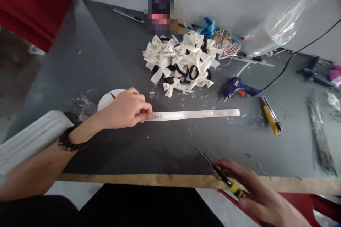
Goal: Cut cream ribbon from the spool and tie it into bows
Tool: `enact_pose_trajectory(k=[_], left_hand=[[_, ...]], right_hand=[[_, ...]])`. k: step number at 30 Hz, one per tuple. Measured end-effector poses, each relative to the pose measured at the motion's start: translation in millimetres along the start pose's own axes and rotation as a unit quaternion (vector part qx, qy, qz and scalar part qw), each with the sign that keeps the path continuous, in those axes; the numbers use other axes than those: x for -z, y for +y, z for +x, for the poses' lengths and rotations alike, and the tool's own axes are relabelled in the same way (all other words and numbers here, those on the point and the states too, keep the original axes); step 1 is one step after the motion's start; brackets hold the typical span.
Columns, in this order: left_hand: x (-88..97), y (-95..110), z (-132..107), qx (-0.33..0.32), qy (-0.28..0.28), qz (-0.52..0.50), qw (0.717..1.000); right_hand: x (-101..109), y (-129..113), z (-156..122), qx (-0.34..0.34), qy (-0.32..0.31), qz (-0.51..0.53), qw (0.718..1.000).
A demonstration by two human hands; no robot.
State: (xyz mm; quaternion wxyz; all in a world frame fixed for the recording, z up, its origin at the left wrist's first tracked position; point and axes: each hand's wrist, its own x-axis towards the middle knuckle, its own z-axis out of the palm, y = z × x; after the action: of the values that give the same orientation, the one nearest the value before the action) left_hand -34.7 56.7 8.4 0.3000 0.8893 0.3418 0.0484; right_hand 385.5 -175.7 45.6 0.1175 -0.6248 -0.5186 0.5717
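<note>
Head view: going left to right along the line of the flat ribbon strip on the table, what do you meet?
white tray → left hand, pinching the strip's end → ribbon strip → yellow utility knife → bundle of dark sticks. The right hand holding scissors is nearer the camera, off this line.

Near lane, ribbon [195, 114] to table edge: open, only scissors [218, 172] jutting in low right | behind ribbon: bow pile [181, 62] and glue gun [238, 87] crowd close | right end: knife [271, 115] near, sticks [319, 134] beyond | far left: wide grey run past tray [29, 138]
</note>
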Motion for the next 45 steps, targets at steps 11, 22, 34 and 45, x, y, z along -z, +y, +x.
enact_pose_trajectory(k=[11,22,34,45], left_hand=[[2.1,5,-4,0.016,0.03,-0.067,0.997],[-2.0,14,-12,0.019,0.014,-0.124,0.992],[-5.8,21,-10,0.028,0.041,-0.123,0.991],[-7.2,20,-11,0.035,0.037,-0.131,0.99]], right_hand=[[-131,-101,68,-0.001,-0.166,0.393,0.904],[-147,-106,81,0.057,-0.084,0.274,0.956],[-154,-112,97,0.047,-0.074,0.37,0.925],[-163,-109,102,0.054,-0.078,0.378,0.921]])
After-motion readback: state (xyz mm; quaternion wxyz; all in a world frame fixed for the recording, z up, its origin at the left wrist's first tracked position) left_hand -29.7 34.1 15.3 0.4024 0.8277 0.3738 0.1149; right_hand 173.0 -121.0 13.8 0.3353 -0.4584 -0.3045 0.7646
